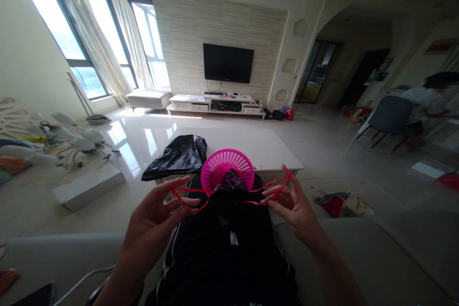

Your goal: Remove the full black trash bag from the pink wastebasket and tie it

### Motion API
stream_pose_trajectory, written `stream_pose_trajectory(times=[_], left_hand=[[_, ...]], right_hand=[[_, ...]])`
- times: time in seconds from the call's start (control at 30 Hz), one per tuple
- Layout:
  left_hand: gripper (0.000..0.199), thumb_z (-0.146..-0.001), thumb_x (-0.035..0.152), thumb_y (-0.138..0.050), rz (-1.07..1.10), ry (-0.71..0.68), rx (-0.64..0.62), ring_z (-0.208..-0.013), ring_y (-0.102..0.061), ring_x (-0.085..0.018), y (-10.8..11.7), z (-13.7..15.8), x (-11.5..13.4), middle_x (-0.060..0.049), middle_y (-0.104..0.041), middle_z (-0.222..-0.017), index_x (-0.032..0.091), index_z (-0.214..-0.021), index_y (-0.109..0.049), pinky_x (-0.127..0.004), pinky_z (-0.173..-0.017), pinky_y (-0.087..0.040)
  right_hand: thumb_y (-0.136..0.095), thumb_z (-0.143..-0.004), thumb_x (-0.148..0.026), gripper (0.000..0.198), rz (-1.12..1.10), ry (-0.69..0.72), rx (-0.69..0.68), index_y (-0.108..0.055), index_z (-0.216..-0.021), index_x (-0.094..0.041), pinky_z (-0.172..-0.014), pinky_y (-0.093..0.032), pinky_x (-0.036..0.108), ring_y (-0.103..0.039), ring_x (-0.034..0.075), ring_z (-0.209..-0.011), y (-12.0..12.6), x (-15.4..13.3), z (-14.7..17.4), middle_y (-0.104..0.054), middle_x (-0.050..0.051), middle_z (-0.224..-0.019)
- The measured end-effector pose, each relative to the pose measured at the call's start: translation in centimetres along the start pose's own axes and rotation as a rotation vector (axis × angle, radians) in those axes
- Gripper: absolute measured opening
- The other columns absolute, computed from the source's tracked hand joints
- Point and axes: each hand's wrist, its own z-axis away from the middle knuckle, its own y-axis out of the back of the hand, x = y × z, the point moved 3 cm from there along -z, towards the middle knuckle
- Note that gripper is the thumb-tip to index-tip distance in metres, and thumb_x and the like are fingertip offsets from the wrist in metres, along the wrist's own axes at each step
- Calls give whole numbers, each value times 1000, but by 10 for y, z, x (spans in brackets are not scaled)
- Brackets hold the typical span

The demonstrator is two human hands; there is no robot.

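Left grip [155,214] and right grip [294,204], fingers partly spread, each have hold of a red string loop [195,190] that runs sideways from the dark bunched material [229,197]. That lies roughly midway between them, neither grip clearly nearer, overlapping the pink basket [211,165] from my view.

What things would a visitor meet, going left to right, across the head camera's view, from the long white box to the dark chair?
Long white box → left hand → pink basket → right hand → dark chair.
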Motion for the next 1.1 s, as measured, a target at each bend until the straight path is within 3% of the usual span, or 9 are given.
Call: stream_pose_trajectory(times=[0.13,0.3,0.47,0.73,0.97,1.1], left_hand=[[36,-69,13,-89,135,18,-50,-78,-78,-15,13,-5,-7,2,-80,-111,30,-97,-75,-20,-66,-67],[24,-75,12,-86,161,-47,-112,-74,-78,-13,16,-4,-9,5,-80,-103,27,-87,-72,-17,-64,-65],[19,-77,11,-83,21,-100,-179,-76,-79,-16,9,-2,-8,3,-79,-101,23,-81,-70,-22,-69,-68],[10,-80,24,-84,-71,19,-191,-84,-78,-15,-14,11,2,0,-75,-103,22,-81,-75,-23,-80,-67],[5,-87,23,-76,-175,-20,-453,-82,-76,-13,8,6,-9,-2,-73,-108,26,-91,-75,-22,-77,-64],[17,-89,34,-75,-230,131,-418,-65,-70,-10,21,10,-6,-4,-74,-113,26,-103,-71,-22,-61,-58]], right_hand=[[-82,-90,-35,82,10,-32,-25,-37,-159,-33,-96,-61,39,-77,19,-93,-1,16,-3,-75,2,-102],[-87,-85,-36,51,-32,-68,-51,-62,-128,-25,-90,-64,33,-78,19,-89,-6,22,-8,-78,3,-94],[-89,-84,-31,44,-66,11,9,-68,-122,-25,-89,-66,28,-79,17,-88,-11,-2,-7,-79,2,-93],[-90,-82,-19,43,-223,-8,-43,-70,-120,-29,-81,-69,28,-79,17,-84,-21,-34,7,-79,0,-88],[-89,-83,-18,46,-154,-59,-90,-68,-123,-30,-76,-67,27,-78,17,-77,-11,-38,18,-78,0,-88],[-83,-90,-31,27,-140,30,-79,-76,-116,-29,-69,-63,22,-66,9,-55,0,-53,23,-72,-2,-71]])
